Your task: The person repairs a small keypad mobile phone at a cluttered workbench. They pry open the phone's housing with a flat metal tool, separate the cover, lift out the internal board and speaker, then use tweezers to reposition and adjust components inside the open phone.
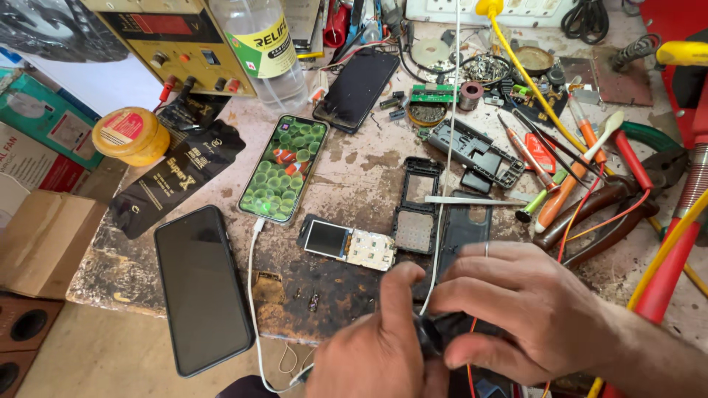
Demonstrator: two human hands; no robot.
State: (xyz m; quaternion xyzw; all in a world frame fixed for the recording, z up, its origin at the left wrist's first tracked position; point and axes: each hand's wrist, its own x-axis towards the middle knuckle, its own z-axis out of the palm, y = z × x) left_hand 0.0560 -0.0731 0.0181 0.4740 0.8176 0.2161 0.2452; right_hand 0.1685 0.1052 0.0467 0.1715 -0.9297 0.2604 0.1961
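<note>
Black rounded part (430, 333) pinched between left hand (376, 354) and right hand (516, 309).

A worn, stained repair counter (354, 177) under bright, even light.

The counter's pale top is blotched with dark burn and rust patches, its front edge chipped toward 7 o'clock. Below it, at 8 o'clock, a tan floor (96, 354) shows. A white socket strip (516, 9) runs along the back at 1 o'clock. A brown cardboard box (44, 239) stands at 9 o'clock.
</note>
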